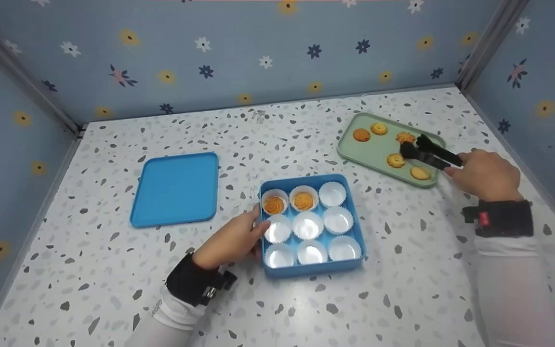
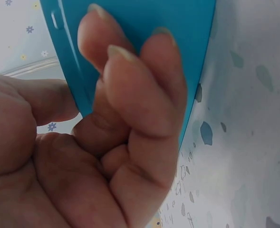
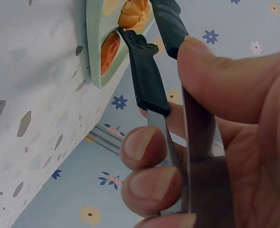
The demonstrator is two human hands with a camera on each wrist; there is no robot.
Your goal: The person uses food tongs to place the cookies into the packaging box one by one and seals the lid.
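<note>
My right hand [image 1: 487, 174] grips black-tipped tongs [image 1: 434, 161] over the right side of a green tray [image 1: 371, 155]. The tongs' tips are apart, close to a shell-like cookie [image 1: 404, 138]; whether they touch it I cannot tell. At the left side of a blue box [image 1: 313, 272], my left hand [image 1: 231, 239] holds the wall, thumb at the rim and fingers against the outside [image 2: 144, 95]. White paper cups [image 1: 308, 225] in rows fill the box. Swirled cookies [image 1: 273, 205] lie in the back left and back middle cups; the other cups hold nothing.
A flat blue lid [image 1: 176, 190] lies on the speckled table to the left of the box. Several other cookies [image 1: 395, 160] are spread over the green tray. Flower-patterned panels [image 1: 239, 53] stand around the table's back and sides.
</note>
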